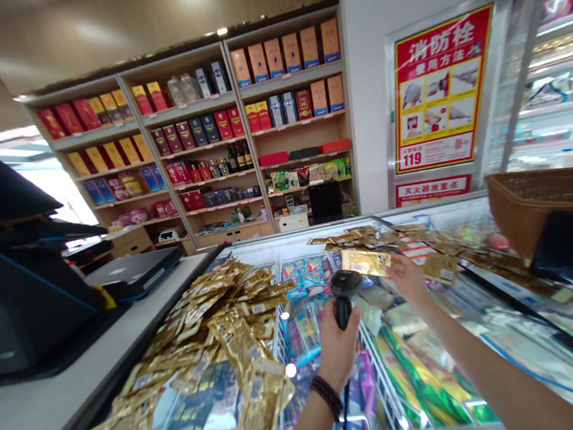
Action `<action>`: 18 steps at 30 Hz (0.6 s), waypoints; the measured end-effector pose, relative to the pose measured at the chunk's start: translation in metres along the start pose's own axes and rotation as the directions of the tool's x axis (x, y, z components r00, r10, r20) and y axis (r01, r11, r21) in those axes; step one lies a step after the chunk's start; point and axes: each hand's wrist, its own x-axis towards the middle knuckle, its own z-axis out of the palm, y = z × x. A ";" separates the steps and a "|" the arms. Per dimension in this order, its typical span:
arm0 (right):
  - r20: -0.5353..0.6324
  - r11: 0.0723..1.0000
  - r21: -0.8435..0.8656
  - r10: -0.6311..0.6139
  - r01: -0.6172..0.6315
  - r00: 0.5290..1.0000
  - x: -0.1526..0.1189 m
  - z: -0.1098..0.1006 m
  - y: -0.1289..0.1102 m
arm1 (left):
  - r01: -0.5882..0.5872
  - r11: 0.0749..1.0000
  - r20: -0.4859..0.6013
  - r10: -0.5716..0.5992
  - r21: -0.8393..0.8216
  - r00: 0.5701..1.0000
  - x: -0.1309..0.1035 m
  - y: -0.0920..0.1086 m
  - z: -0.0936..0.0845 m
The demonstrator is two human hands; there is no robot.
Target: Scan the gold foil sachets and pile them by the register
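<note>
My left hand, with a dark bead bracelet on its wrist, is wrapped round the handle of a black barcode scanner. The scanner's head points away from me, at a gold foil packet. That packet is gripped at its right end by the fingers of my right hand, and its face is brightly lit. A large heap of similar gold packets lies on the glass freezer top to the left. More gold packets are spread beyond my hands.
Under the glass are bagged goods in white wire baskets. At left stand a counter and a dark checkout terminal. A brown wicker basket is at the right. Shelves of boxes line the back wall, beside a red poster.
</note>
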 end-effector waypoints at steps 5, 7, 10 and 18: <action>0.003 1.000 -0.010 -0.017 0.017 1.000 0.001 0.000 0.001 | 0.002 1.000 0.012 -0.003 0.010 1.000 0.000 0.002 -0.001; 0.005 1.000 -0.005 -0.014 0.014 1.000 0.000 0.001 -0.002 | 0.007 1.000 0.013 -0.007 0.015 1.000 -0.001 0.005 -0.001; 0.001 1.000 -0.012 0.001 -0.001 1.000 -0.003 0.002 -0.009 | 0.016 0.999 -0.016 -0.016 0.032 1.000 -0.002 0.008 0.002; -0.092 0.991 -0.101 0.079 -0.089 0.993 -0.008 0.012 -0.019 | 0.012 0.998 -0.202 -0.024 -0.062 0.979 0.004 0.012 0.000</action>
